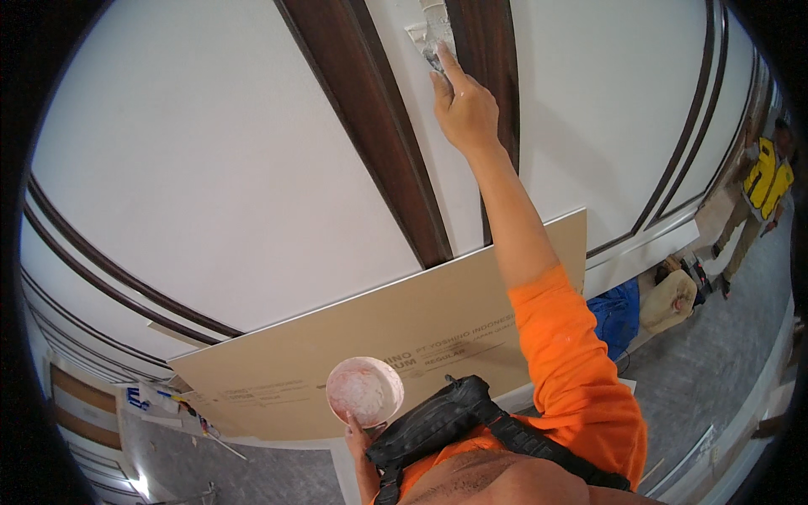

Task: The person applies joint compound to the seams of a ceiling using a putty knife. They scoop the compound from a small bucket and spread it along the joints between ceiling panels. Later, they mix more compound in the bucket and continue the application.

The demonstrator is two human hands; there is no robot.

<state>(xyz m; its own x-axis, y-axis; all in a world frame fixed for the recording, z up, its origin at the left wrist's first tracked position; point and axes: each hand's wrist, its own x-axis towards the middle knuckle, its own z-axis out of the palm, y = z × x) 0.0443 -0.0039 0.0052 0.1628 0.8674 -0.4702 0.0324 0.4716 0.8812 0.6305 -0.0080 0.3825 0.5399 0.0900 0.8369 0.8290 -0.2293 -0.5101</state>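
My right arm stretches up to the top of the view. There my right hand (467,109) is closed on a putty knife (418,35), index finger pressed along it. Its blade lies against a narrow white wall strip (421,126) between two dark brown wood trims (383,126), where wet filler shows around it. Low in front of my body, my left hand (358,436) holds a round tub (394,389), thumb at the rim and the other fingers mostly hidden. Pinkish-white paste (358,396) coats its inside.
A tan plasterboard sheet (286,387) leans against the wall below the trims. A black strap bag (433,421) crosses my chest. To the right lie a blue bundle (616,316) and a beige sack (669,300); beyond, a person in a yellow vest (766,181) stands on the grey floor (673,370).
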